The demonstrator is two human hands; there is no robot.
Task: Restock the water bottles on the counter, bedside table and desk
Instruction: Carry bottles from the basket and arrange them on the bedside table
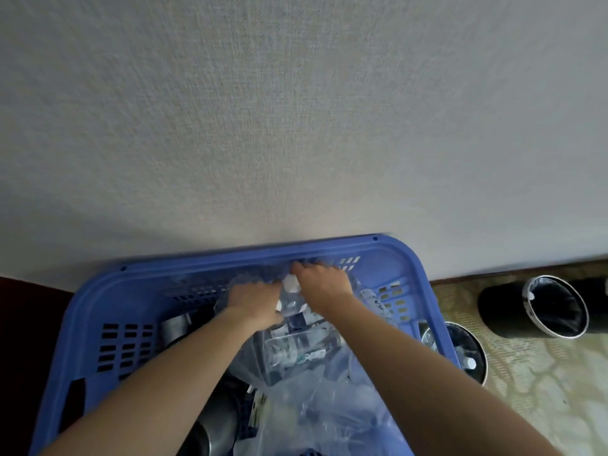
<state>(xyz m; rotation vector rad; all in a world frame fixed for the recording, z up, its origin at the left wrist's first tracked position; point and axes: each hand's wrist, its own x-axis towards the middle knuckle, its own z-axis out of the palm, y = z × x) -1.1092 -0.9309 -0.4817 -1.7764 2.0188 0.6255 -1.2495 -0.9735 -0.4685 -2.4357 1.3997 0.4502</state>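
A blue plastic basket (230,258) stands against the wall and holds several clear water bottles (296,350) and clear plastic wrap. Both my arms reach down into its far end. My left hand (253,301) has its fingers curled over a clear bottle at the left. My right hand (324,281) reaches over a bottle with a white cap (291,284); its fingertips are blurred and lie near the far wall of the basket. What the right fingers hold is hidden.
A grey textured wall (296,110) fills the upper view. Right of the basket, on patterned carpet (543,390), stand two black bins with silver rims (556,307) (467,353). Dark metal containers (174,327) sit in the basket's left side.
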